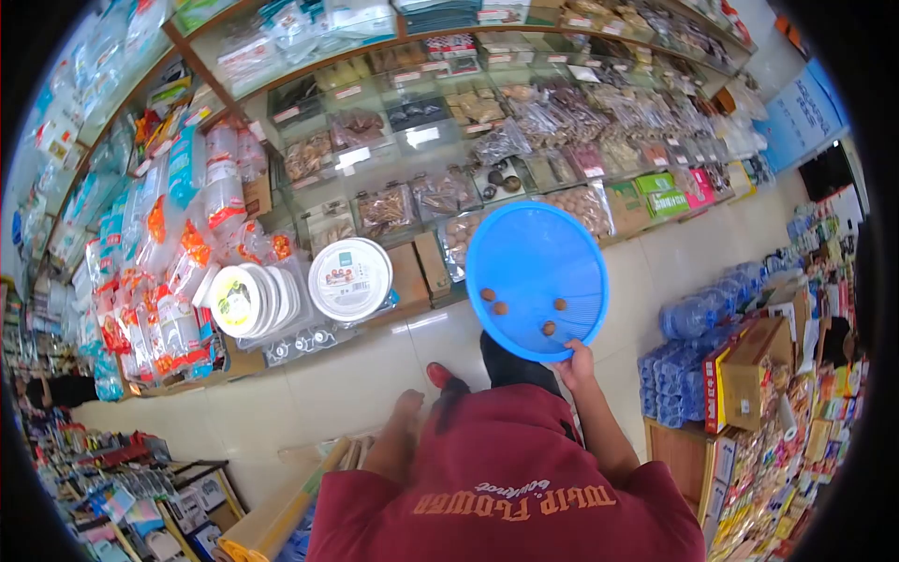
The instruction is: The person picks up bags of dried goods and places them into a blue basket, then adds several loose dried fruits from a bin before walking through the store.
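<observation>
My right hand [578, 363] is closed on the near rim of a round blue plastic basket [537, 248], thumb over the edge. The basket is tilted so its inside faces me, with slotted sides. Several small round brown pieces [548, 328], like nuts or dried fruit, lie in its lower part. Beyond the basket, similar round brown goods [582, 208] fill part of the shelf. My left hand [409, 405] hangs low beside my body, away from the goods; its fingers are too small and blurred to make out.
Ahead stands a tiered display [412, 140] of bagged dried goods in clear compartments. Stacked white paper plates [351, 279] and bagged plastic cups [225, 192] are at left. Packs of bottled water [688, 365] and a cardboard box [754, 375] stand at right. Yellow rolls [281, 515] lie behind at lower left.
</observation>
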The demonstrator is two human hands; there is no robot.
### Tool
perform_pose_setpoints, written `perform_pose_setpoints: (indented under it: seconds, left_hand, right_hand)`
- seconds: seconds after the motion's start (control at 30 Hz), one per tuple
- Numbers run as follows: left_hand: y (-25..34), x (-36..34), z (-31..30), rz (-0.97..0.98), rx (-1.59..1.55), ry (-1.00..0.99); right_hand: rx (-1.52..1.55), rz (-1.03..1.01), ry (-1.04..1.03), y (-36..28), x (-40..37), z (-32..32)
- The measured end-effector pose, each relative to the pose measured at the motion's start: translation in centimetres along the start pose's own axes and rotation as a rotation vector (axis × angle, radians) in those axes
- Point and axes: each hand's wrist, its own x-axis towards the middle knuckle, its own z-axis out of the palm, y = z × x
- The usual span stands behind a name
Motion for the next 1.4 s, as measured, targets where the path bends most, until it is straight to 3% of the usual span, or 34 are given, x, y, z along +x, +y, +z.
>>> perform_pose_setpoints:
  seconds: [0.1, 0.23, 0.27, 0.33, 0.4, 0.47, 0.53, 0.57, 0.67, 0.77, 0.8, 0.83, 0.9, 0.97, 1.03, 1.1, 1.17, 1.23, 1.33, 1.4]
  left_hand:
    - [3.4, 0.3, -1.9, 0.008, 0.037, -0.062]
    - [5.2, 0.5, -3.5, 0.027, 0.107, -0.055]
    - [5.5, 0.4, -3.7, 0.028, 0.122, -0.051]
    - [6.1, 0.1, -3.8, -0.227, -0.063, -0.062]
    - [4.2, 0.6, -3.0, -0.205, -0.009, -0.088]
    - [5.2, 0.5, -2.4, -0.189, 0.048, -0.125]
    - [11.1, -1.3, -2.3, -0.57, -0.206, -0.143]
    - [10.4, -0.4, -1.4, -0.575, -0.192, -0.146]
    - [12.0, 1.6, 0.8, 0.036, 0.453, -0.295]
    - [20.6, 3.5, 1.6, 0.107, 0.584, -0.362]
    - [21.0, 4.9, 2.6, 0.142, 0.641, -0.286]
    - [23.5, 4.8, 3.0, 0.145, 0.647, -0.292]
    - [28.5, 5.3, 3.8, 0.03, 0.259, 0.034]
    - [27.4, 9.1, 4.4, 0.003, 0.414, 0.023]
    - [28.4, 10.7, 4.5, -0.028, 0.256, 0.204]
    - [29.4, 11.5, 4.3, -0.049, 0.24, 0.168]
    - [32.8, 12.1, 4.0, -0.063, 0.228, 0.139]
    - [38.4, 10.1, 3.9, -0.231, 0.737, 0.063]
    - [38.6, 12.6, 4.7, -0.287, 0.852, -0.107]
    - [37.0, 14.7, 5.9, -0.223, 0.908, -0.104]
  right_hand:
    - [-0.025, -0.188, 0.141, 1.2, 0.4, -2.8]
    - [-0.025, -0.235, 0.218, 1.7, -0.2, -2.0]
    - [-0.028, -0.158, 0.174, 1.3, -0.3, -1.7]
    - [-0.026, -0.082, 0.118, 0.3, 0.7, -2.0]
    - [-0.081, 0.094, -0.063, -0.6, 2.3, -3.2]
    - [-0.127, 0.068, -0.106, -2.6, 2.4, -3.7]
    - [-0.168, 0.04, -0.143, -4.4, 3.2, -5.0]
    - [-0.187, 0.016, -0.17, -5.3, 3.9, -6.5]
    - [-0.119, -0.033, -0.133, -8.0, 4.5, -10.0]
    - [-0.011, -0.113, -0.005, -11.0, 5.6, -12.8]
    - [0.016, -0.163, 0.065, -11.7, 5.9, -13.6]
    - [0.023, -0.164, 0.071, -12.4, 6.0, -14.1]
    - [-0.037, -0.258, 0.246, -14.0, 6.5, -14.8]
    - [-0.093, -0.254, 0.257, -14.9, 7.8, -15.9]
    - [-0.147, -0.236, 0.274, -15.9, 7.8, -16.4]
    - [-0.136, -0.116, 0.102, -17.1, 7.5, -16.6]
    - [-0.106, -0.082, 0.061, -18.2, 7.1, -16.8]
    - [-0.077, -0.039, 0.019, -18.7, 6.9, -17.7]
    - [0.026, -0.017, 0.005, -19.2, 7.1, -19.9]
    - [0.221, -0.072, 0.01, -19.8, 7.4, -21.8]
